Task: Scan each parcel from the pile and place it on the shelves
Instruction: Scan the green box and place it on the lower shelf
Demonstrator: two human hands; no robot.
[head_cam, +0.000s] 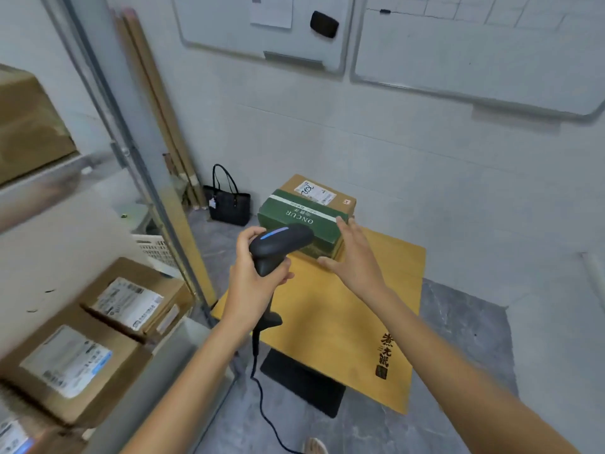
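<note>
With your left hand (pixel 258 273) gripping the scanner (pixel 278 247), steady the green parcel (pixel 299 221) at twelve o'clock using your open right hand (pixel 355 257), label facing the beam.

Pale wall (pixel 409 152) with two whiteboards (pixel 474 54), grey stone-look floor (pixel 458 339), wooden table (pixel 343 309), black handbag (pixel 229 204).

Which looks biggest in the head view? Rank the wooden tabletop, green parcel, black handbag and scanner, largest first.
1. Wooden tabletop
2. Green parcel
3. Scanner and black handbag: they look alike in extent; the scanner is nearer the camera, so not ranked.
</note>
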